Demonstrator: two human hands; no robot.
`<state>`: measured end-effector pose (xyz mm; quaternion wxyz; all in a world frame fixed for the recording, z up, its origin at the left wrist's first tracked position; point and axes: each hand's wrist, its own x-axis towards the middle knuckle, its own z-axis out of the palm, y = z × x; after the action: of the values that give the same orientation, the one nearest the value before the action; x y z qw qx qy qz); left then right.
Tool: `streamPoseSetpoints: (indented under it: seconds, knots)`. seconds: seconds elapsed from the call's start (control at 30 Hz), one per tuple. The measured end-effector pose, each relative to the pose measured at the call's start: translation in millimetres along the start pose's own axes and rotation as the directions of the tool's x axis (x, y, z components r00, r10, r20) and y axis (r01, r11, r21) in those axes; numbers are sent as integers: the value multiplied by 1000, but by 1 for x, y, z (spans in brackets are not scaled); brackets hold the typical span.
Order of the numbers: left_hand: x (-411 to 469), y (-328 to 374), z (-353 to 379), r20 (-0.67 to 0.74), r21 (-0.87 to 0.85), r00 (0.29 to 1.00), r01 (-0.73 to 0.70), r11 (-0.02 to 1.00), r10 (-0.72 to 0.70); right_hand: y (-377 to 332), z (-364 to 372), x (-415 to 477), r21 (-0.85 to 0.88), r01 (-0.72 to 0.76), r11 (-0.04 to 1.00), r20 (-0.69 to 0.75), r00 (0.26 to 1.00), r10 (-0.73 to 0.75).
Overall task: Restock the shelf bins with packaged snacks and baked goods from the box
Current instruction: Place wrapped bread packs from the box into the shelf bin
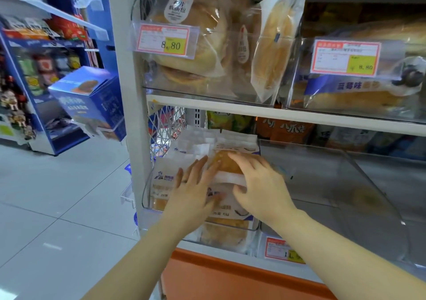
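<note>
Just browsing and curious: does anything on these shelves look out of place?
One bread packet stands on end, tilted, at the right end of the upper bin, unlike the round loaves stacked beside it.

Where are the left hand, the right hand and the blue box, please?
left hand (196,191): head view, back of hand.
right hand (262,184): head view, back of hand.
blue box (102,108): head view, its side face.
</note>
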<state>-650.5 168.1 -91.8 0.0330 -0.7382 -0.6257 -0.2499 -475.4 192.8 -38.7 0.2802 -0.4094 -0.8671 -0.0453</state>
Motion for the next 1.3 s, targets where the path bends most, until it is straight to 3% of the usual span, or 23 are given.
streamPoseSetpoints:
  seconds: [0.07, 0.17, 0.33, 0.53, 0.67, 0.8, 0.97, 1.1, 1.3]
  knots:
    - [4, -9, 6, -49, -25, 999, 2, 1000, -3, 3, 6, -5, 0, 58, 998, 89, 994, -58]
    - [6, -12, 6, -107, 51, 993, -36, 998, 41, 7, 13, -18, -199, 68, 978, 190, 981, -30]
    - [7, -6, 4, -311, 185, 911, -220, 958, 270, 13, 18, -23, -270, 42, 962, 137, 990, -5]
    - [13, -13, 16, -177, 275, 934, -255, 927, 310, 26, 13, -11, -210, 30, 977, 364, 930, 49]
    - [10, -8, 10, -149, 326, 949, -219, 920, 278, 25, 6, -11, -148, 11, 989, 396, 917, 49]
    - [1, 20, -12, -232, 247, 946, -167, 954, 226, 23, -25, -31, -74, 20, 997, 259, 966, 0]
    - [-19, 100, -18, -332, 91, 885, -315, 945, 327, 40, -83, -90, 0, -42, 999, 244, 969, 41]
    - [-40, 182, 4, -232, -87, 894, -410, 908, 382, 69, -132, -161, -14, -186, 983, 255, 950, 183]
    - [-61, 306, 51, -88, -254, 843, -534, 807, 530, 144, -189, -291, -57, -458, 887, 188, 868, 460]
